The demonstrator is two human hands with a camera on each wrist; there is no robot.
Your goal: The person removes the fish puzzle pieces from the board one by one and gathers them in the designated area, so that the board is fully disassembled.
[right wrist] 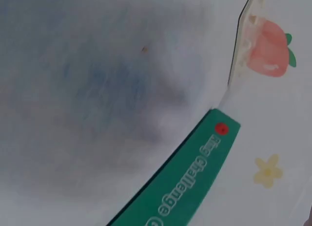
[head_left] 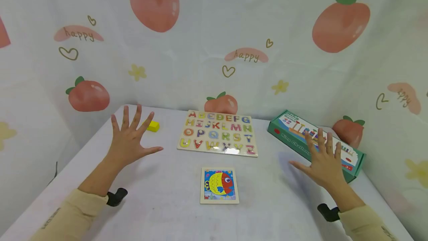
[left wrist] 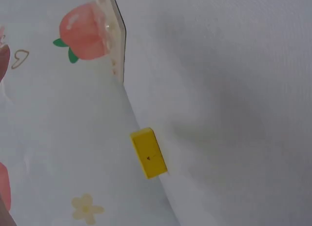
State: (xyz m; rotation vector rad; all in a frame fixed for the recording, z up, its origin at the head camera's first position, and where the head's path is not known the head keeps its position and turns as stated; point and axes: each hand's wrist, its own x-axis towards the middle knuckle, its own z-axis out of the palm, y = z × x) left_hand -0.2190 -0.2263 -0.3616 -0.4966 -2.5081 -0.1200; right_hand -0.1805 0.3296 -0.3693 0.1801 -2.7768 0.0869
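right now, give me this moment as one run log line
left hand: spread, empty, nearest yellow block | right hand: spread, empty, nearest green box | fish puzzle: centre, in front of alphabet board

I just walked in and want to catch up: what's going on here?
A person holds the left hand and right hand spread open over a white table, gripping nothing. The left hand is nearest a yellow block, the right a green box. A fish puzzle lies near the middle, with an alphabet board beyond it.
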